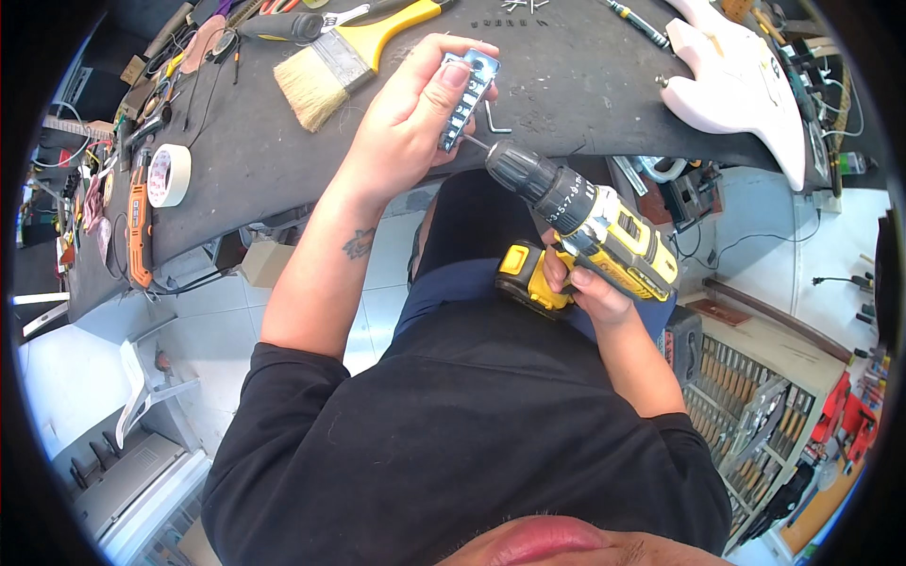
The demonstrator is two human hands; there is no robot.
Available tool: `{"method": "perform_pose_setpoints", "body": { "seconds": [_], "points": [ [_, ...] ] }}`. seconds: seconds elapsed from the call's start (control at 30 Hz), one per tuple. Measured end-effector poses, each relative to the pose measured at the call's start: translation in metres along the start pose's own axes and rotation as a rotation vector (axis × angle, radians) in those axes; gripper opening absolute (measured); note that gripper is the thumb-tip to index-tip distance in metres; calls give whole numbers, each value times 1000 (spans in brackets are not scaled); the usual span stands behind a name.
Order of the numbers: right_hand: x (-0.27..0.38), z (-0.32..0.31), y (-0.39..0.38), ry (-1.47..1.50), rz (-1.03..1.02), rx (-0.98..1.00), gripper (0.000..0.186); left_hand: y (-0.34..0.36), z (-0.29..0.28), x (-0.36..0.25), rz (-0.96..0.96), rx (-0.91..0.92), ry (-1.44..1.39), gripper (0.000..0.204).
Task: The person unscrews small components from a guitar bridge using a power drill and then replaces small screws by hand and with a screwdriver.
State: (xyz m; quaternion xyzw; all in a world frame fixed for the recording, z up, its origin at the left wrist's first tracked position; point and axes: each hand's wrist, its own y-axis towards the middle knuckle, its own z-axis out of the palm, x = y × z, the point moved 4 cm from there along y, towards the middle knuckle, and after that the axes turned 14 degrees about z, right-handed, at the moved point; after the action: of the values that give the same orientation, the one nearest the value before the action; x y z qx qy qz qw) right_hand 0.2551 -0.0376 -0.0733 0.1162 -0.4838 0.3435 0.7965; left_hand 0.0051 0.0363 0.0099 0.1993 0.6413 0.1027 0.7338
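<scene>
In the head view, the person's left hand point(408, 118) grips one shiny metal part point(470, 94), a narrow blocky plate with a row of small pieces along it, between thumb and fingers above the near edge of a matte dark worktop point(585, 85). The right hand point(596, 294) is closed around the grip of one yellow-and-black plastic drill point(613, 231). Its thin bit points at the part's lower end; whether they touch cannot be told. Just beside the part shows one L-bent metal rod point(500, 130).

On the worktop lie one brush point(342, 64) with coarse pale bristles and a smooth yellow handle, one round tape roll point(160, 179), one slim orange tool point(140, 226) and one smooth, pale pink curved body point(741, 85). At lower right, a beige cabinet point(793, 347) holds rows of wooden-handled tools point(741, 377), too small to count.
</scene>
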Motion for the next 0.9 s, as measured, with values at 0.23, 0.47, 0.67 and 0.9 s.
{"method": "perform_pose_setpoints", "body": {
  "seconds": [0.23,0.47,0.67,0.9],
  "points": [
    [-3,-2,0,65,-3,54,48,-1,1,0,-15,-17,-31,31],
    [-4,-9,1,41,-27,112,53,0,2,1,-10,-30,-36,32],
    [3,2,-1,102,-56,-22,54,-1,1,1,-5,-29,-37,32],
    [1,-3,-1,109,-82,-4,54,1,1,2,-8,1,-51,37]
  ]
}}
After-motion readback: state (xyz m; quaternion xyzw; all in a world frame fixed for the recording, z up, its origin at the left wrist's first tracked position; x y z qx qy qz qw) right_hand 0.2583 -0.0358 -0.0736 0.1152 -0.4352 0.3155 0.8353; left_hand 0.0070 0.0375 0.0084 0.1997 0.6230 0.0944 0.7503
